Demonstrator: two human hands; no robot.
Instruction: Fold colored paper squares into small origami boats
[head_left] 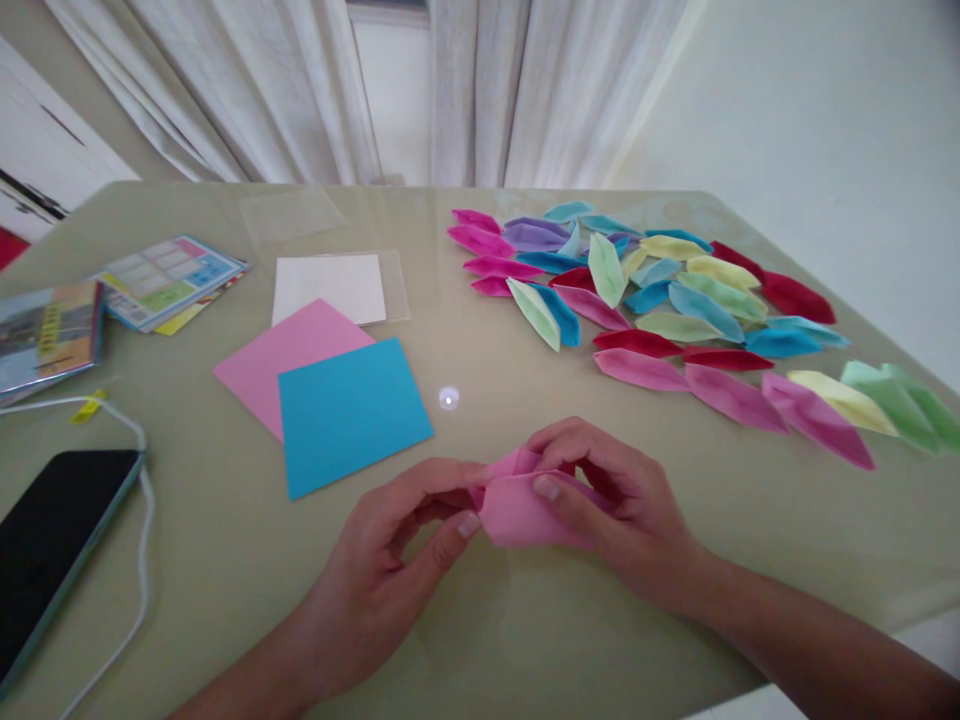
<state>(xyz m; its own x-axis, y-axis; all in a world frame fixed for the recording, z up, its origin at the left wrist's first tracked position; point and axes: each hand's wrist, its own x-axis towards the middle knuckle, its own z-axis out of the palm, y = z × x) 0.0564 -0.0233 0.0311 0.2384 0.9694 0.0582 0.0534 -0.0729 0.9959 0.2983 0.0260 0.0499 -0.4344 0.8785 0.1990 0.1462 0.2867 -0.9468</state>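
Observation:
A pink folded paper boat (517, 515) is held between my hands above the front middle of the table. My left hand (409, 545) pinches its left end between thumb and fingers. On the other side, my right hand (615, 500) grips the paper's right part, thumb on the near wall and fingers over the far wall. Its right end is partly hidden by that hand. Left of my hands lies a flat blue paper square (352, 415), overlapping a pink paper square (289, 350).
Many folded paper boats (697, 300) in several colours spread over the table's right side. A white paper stack (330, 288) lies behind the pink square. At left are printed cards (169, 285), a booklet (49, 335), a phone (64, 540) and its white cable (146, 540).

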